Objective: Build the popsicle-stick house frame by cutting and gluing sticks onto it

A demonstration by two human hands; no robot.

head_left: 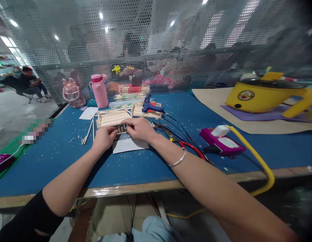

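A small model of thin wooden sticks (pixel 112 119) stands on the table in front of me, with a railing-like edge along its near side. My left hand (pixel 104 137) is closed, its thumb and fingers pinching the model's near edge. My right hand (pixel 141 129) also grips that edge, a little to the right. The fingers partly hide the short posts between them. Under the hands lies a white sheet of paper (pixel 129 145). Just behind my right hand, a blue glue gun (pixel 151 107) rests on a second stick piece (pixel 138 110). Loose sticks (pixel 88 132) lie to the left.
Pliers with red handles (pixel 192 148) and cables lie right of my right hand. Farther right are a purple power strip (pixel 222 141) with a yellow cord and a yellow electric pot (pixel 259 97). A pink thermos (pixel 99 92) and pink bottle (pixel 72 94) stand behind. A person sits far left.
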